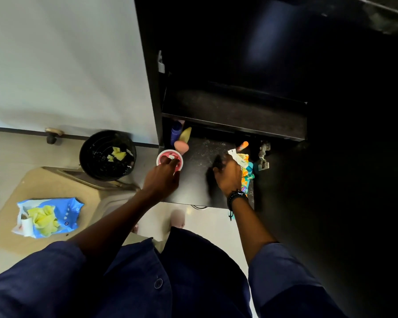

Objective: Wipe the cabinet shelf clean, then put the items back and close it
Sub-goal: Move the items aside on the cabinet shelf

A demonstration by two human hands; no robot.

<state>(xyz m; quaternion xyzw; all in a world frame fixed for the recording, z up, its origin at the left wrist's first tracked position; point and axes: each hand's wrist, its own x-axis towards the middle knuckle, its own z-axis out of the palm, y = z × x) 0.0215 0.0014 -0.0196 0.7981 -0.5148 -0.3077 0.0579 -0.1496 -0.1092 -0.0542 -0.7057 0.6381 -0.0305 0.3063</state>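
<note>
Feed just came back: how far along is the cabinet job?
Done, seemingly: yellow wipes lie in the bin. In hand: left hand grips the red tub, right hand holds packets on the lower shelf, which shows pale specks. Left: finish the shelf, close the cabinet.

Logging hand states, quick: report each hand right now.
Left hand: fingertips grip the red round tub.
Right hand: holds a bundle of packets and tubes.

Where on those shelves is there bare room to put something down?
Lower shelf: the dusty middle, between the red-lidded tub and the orange packets. The upper shelf looks bare, though dim. Crowded: the back-left corner, with bottles and a pink sponge.
</note>
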